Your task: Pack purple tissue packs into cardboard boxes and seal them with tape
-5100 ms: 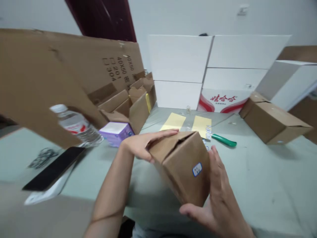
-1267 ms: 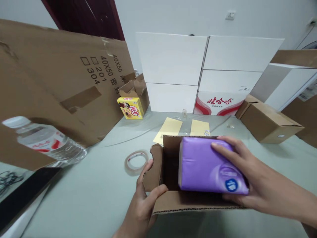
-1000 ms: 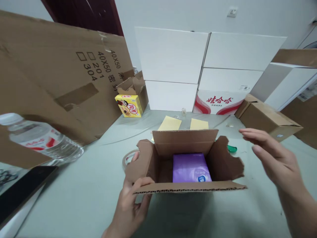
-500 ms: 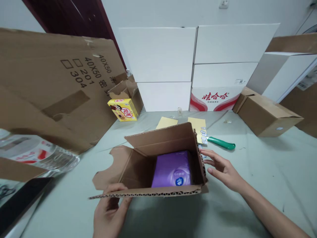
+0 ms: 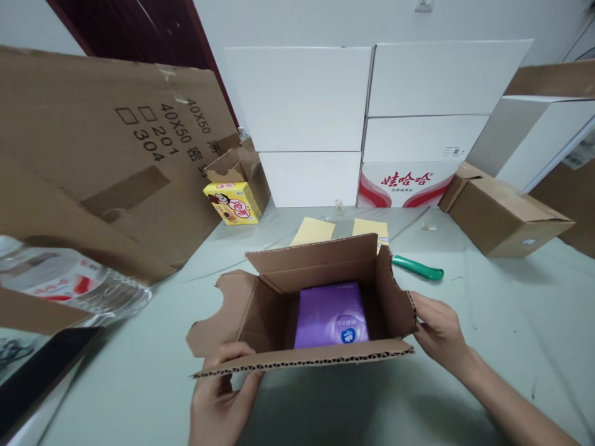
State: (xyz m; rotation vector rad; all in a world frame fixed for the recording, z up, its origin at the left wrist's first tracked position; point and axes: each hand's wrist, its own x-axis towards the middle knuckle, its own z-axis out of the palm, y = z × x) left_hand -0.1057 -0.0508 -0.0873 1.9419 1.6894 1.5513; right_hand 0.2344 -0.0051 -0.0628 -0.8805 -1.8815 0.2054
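An open cardboard box stands in front of me with its flaps spread outward. Inside lies a purple tissue pack with a round blue logo, leaving some space at the left. My left hand is closed on the near flap at its left end, thumb below and fingers over the top. At the other side, my right hand pinches the edge of the right flap. Behind the box, a green-handled knife lies on the table, partly hidden by the box, along with two pale yellow sheets.
White cartons line the back. A yellow snack box and a large cardboard sheet stand at the left, near a lying water bottle and a black flat object. A closed brown box sits at the right.
My right hand has gone from loosely beside the box to gripping its right flap, which now leans further outward. The box and my left hand have shifted slightly right.
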